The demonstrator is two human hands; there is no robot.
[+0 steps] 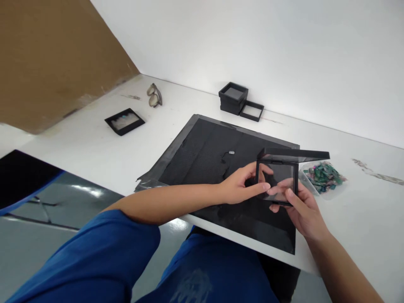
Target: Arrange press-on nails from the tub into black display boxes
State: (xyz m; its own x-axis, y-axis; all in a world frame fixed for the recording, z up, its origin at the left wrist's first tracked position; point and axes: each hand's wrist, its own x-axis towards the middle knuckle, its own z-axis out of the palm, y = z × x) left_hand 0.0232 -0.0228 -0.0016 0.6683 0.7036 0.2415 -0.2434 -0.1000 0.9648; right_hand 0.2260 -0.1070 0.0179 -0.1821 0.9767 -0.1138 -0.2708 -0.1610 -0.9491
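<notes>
Both hands are holding a small black box (277, 176) up over the black mat (202, 155), near the front right corner of the white surface (94, 143). The box is sitting open, its lid (296, 155) sticking out flat to the right at the top. The left hand (241, 187) is pinching the box's left edge between thumb and forefinger. The right hand (303, 208) is wrapping its fingers (277, 191) around the bottom right corner. The panel looks see-through, since fingertips are showing through it, but it's too blurry to tell whether anything is lying inside.

Just right of the box, a clear tub of green and pinkish bits (323, 176) is sitting on the surface, partly hiding behind the lid. A tiny pale thing (231, 152) is lying on the mat; can't make out what it is. At the back by the wall, more black boxes (233, 96) are stacking up with a loose frame (251, 111) touching them. Off to the left, a flat black tray (124, 121) is holding something pale and smeary, and a pair of glasses (154, 95) is lying beyond it. A brown board (47, 54) is filling the top left corner, getting cut off by the edge. Blue trousers (104, 256) are showing along the bottom.
</notes>
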